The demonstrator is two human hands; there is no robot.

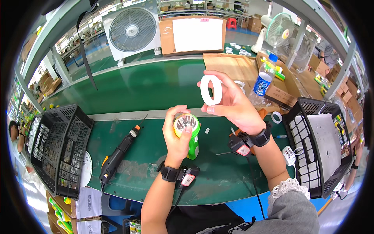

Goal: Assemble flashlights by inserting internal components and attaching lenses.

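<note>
My left hand [178, 134] is wrapped round a green and yellow flashlight [193, 145], which stands upright near the middle of the green bench with its shiny reflector facing up. The thumb lies over the reflector's edge. Farther right and higher, my right hand [235, 102] grips a white plastic ring [211, 90] by its rim, held on edge above the bench and apart from the flashlight. A small white piece [207, 130] lies on the bench just right of the flashlight.
A black electric screwdriver [119, 156] lies to the left, beside a black crate [58, 156]. Another crate [311, 156] stands at the right, near a loose white ring [276, 117] and a white power strip [288, 156]. A blue-capped bottle [262, 81] stands behind my right hand.
</note>
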